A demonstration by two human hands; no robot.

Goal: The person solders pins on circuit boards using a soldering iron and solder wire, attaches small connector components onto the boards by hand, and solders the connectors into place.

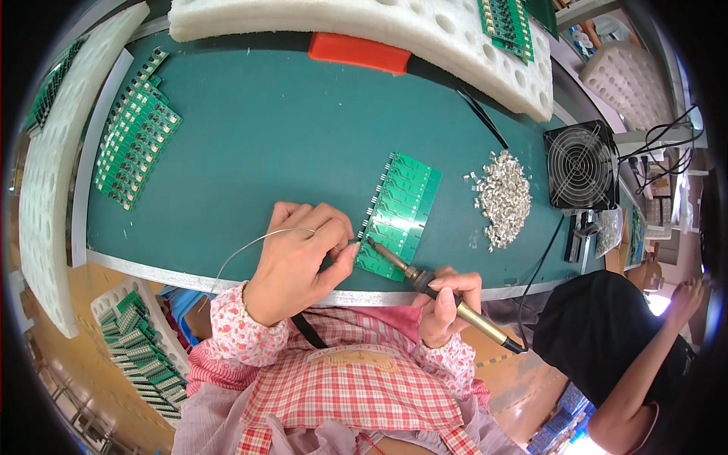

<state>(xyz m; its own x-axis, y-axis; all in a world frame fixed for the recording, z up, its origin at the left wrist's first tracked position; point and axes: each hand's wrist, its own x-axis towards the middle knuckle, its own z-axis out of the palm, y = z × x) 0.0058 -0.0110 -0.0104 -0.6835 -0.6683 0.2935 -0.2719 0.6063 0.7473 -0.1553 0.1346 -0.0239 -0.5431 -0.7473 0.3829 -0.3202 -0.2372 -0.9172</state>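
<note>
Your left hand (303,262) is curled, thumb pressed toward forefinger, pinching a thin silver solder wire (241,249); your right hand (449,307) closes round a black-and-gold pen-shaped soldering iron (422,280). Just ahead, near the front edge of the green-topped workbench (250,114), lies a flat green rectangular circuit board (406,201), the iron's tip at its left side beside your left fingertips. Right of it sits a loose heap of small silvery-white connectors (504,201), then a square black fan (582,165) by the right edge. Along the far edge, a long white foam tray with round holes (265,19) carries green boards at its right end. Off the front-left corner, lower down, another white foam tray (102,307) holds rows of populated green boards (140,349).
</note>
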